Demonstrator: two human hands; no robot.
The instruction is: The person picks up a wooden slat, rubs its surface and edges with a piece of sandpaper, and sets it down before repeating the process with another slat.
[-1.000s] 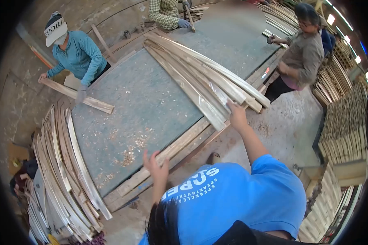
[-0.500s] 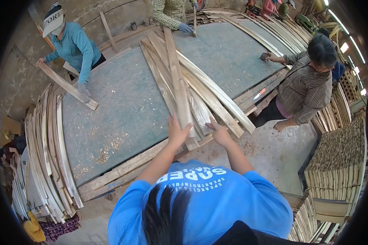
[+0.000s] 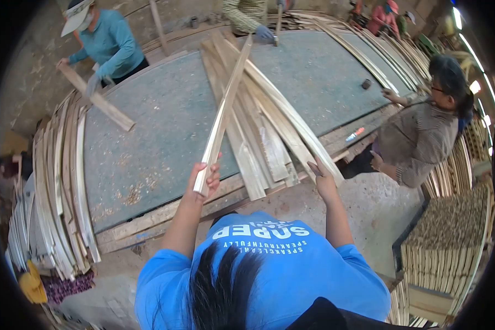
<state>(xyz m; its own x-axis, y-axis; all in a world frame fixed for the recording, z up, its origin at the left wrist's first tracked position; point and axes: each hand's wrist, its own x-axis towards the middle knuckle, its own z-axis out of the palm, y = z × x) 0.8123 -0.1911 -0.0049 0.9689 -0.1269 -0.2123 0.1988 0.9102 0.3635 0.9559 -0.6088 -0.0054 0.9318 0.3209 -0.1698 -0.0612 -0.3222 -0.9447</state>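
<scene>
My left hand [image 3: 197, 180] is closed around the near end of a wooden slat [image 3: 223, 115], which rises at a slant away from me over the worktable. Beneath and beside it lies a fanned pile of wooden slats [image 3: 261, 132], their near ends at the table's front edge. My right hand [image 3: 324, 177] is at the near ends of the pile's rightmost slats, fingers stretched out with the tips overlapping the wood. The undersides of those fingers are hidden from this angle.
The grey worktable [image 3: 165, 110] carries scattered wood chips. Curved slats [image 3: 58, 181] are stacked on the left, and more boards [image 3: 445, 231] on the right. A co-worker in teal [image 3: 113, 44] handles a board; another person [image 3: 423, 132] stands at the right edge beside a small dark block [image 3: 366, 84].
My left hand has taken hold of a slat and lifted and tilted it leftward. My right hand has moved right along the slat ends. The right-hand co-worker has let go of the dark block.
</scene>
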